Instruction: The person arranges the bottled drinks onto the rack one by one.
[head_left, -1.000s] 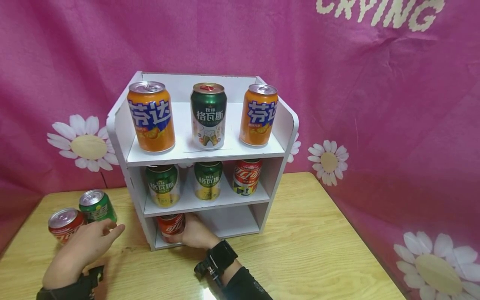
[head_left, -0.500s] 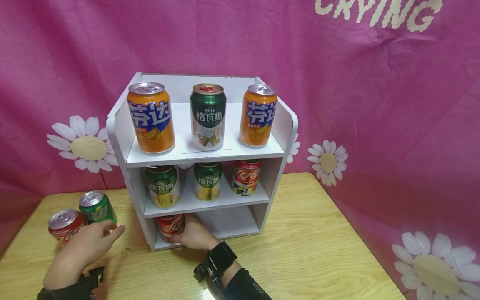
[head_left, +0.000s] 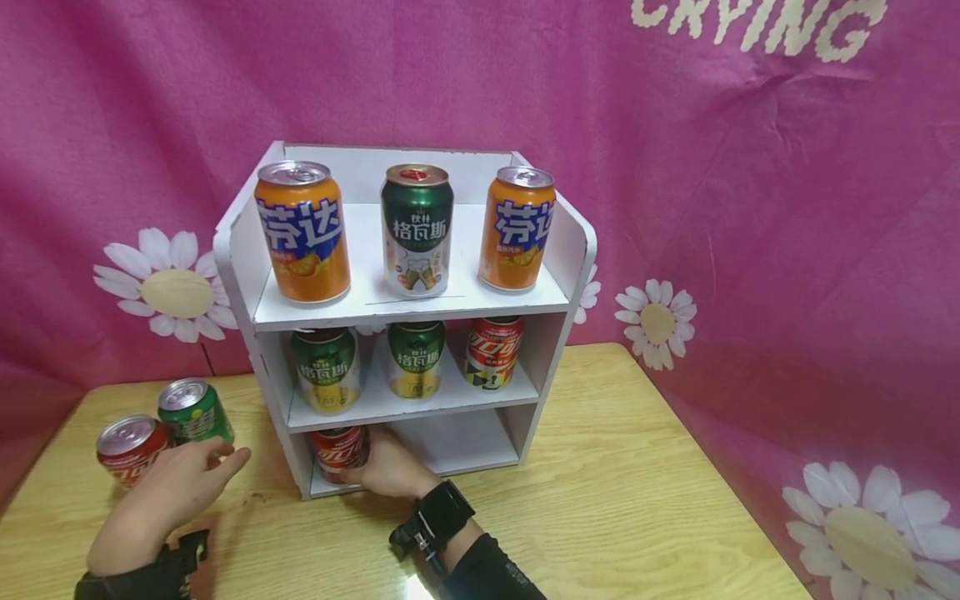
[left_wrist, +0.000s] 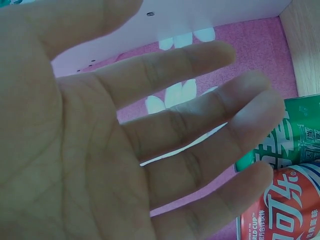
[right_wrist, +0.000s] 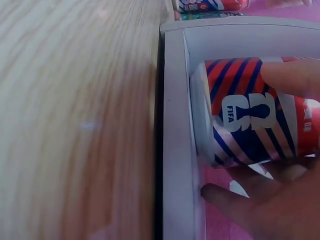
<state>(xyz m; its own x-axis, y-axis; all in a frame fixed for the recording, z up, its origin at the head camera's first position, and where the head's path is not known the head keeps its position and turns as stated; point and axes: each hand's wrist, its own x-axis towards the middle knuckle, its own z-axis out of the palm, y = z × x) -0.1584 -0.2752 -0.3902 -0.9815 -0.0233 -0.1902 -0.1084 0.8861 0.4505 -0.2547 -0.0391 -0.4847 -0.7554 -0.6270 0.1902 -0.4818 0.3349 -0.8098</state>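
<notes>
In the head view, a red cola can (head_left: 337,452) stands upright at the left end of the bottom shelf. My right hand (head_left: 392,467) reaches in and grips it from the right. The right wrist view shows the thumb (right_wrist: 292,77) on one side of this can (right_wrist: 250,112) and fingers on the other, its base at the shelf board. My left hand (head_left: 174,492) hovers over the table at the left with fingers extended and holds nothing. Just beyond it stand another red cola can (head_left: 129,446) and a green can (head_left: 197,412), the red one partly hidden by that hand.
The white three-tier shelf (head_left: 408,318) stands on the wooden table (head_left: 615,500). On top are two orange cans (head_left: 303,237) and a green-and-white can (head_left: 417,233). The middle tier holds two green-and-gold cans (head_left: 327,371) and a red-and-yellow can (head_left: 493,354). A pink curtain (head_left: 712,167) hangs behind.
The lettering on the held cola can has shifted slightly left, with my right hand still around the can. My left hand has hardly moved.
</notes>
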